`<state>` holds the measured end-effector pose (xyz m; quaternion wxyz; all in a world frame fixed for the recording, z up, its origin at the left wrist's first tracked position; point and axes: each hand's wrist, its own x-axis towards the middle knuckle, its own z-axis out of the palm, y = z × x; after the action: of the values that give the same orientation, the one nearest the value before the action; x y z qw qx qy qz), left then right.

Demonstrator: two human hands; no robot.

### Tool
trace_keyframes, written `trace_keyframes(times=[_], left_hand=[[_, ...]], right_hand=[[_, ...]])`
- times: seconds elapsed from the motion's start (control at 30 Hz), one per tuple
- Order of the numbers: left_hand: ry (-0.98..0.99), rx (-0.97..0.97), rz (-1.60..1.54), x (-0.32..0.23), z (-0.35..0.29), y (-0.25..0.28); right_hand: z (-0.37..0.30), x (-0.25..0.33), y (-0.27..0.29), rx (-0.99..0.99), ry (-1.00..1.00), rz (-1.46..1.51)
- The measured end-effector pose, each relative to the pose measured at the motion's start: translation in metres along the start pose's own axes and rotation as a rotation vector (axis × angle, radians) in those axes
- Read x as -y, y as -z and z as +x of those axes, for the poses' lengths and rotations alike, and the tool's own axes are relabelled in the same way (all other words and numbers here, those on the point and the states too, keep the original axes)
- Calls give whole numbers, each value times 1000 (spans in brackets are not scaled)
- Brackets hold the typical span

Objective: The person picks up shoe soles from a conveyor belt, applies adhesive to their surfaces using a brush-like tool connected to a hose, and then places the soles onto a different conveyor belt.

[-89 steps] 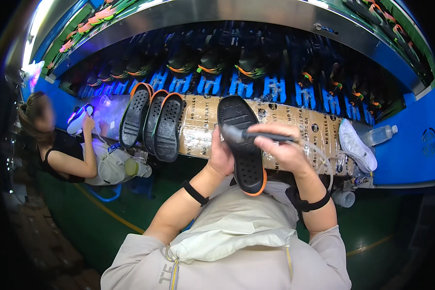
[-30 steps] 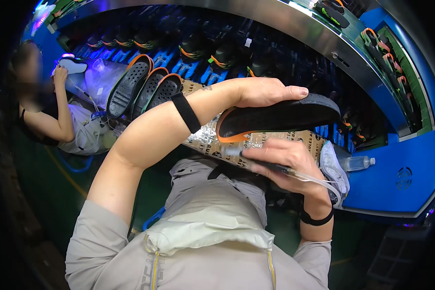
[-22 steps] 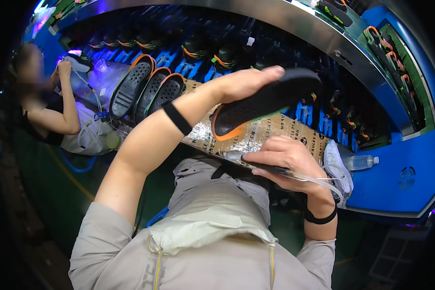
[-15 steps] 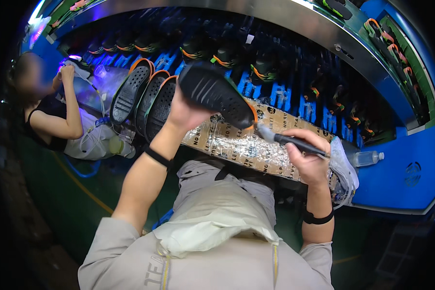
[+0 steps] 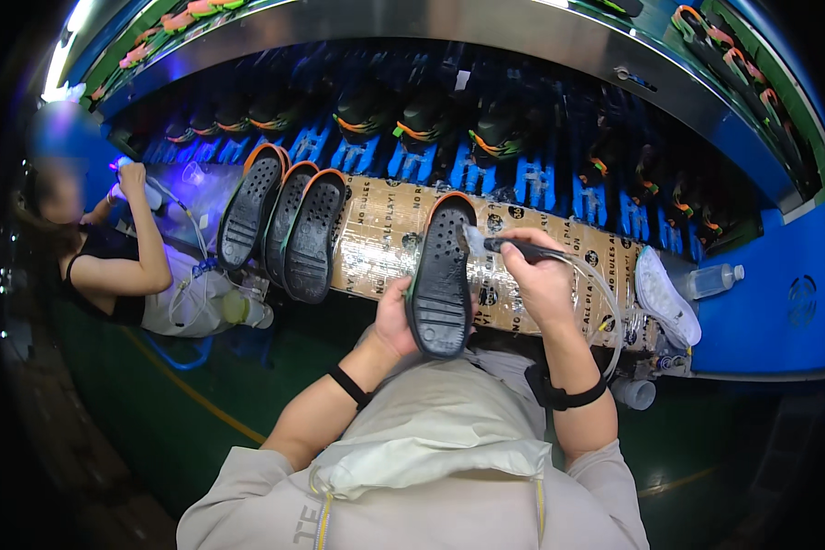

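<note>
My left hand (image 5: 394, 318) is closed on the side of a black shoe sole (image 5: 442, 307) that has a rim of orange and green. The sole stands lengthwise in front of me, its inner face with small holes and ribs turned up. In my right hand (image 5: 539, 282) is a black-handled brush (image 5: 522, 247) with a clear tube trailing from it. Its pale bristles meet the right edge of the sole, near the orange end. Some fingers of my left hand are hidden under the sole.
Left of my hands, three more black soles (image 5: 313, 243) lean on the cardboard-covered bench (image 5: 371, 240). A white shoe-shaped piece (image 5: 666, 298) and a clear bottle (image 5: 713, 280) lie at the right. Behind runs a rack of blue holders (image 5: 533, 183) with dark shoes. A co-worker (image 5: 115, 261) sits at left.
The sole has come down toward my body and turned from slanting to lengthwise, its orange end now pointing away. My right hand has moved the brush left and slightly up along its edge.
</note>
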<state>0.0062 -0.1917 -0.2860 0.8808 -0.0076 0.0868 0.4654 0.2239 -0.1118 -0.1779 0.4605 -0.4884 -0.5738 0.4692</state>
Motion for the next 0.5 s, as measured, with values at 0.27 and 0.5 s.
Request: trace_keyframes(times=[0.27,0.5], left_hand=[[-247,-108,218,22,21,-27],[-255,21,310,12,31,-44]], right_hand=[[-1,18,-28,-77,386,-196],[-40,62,5,599,288,-501]])
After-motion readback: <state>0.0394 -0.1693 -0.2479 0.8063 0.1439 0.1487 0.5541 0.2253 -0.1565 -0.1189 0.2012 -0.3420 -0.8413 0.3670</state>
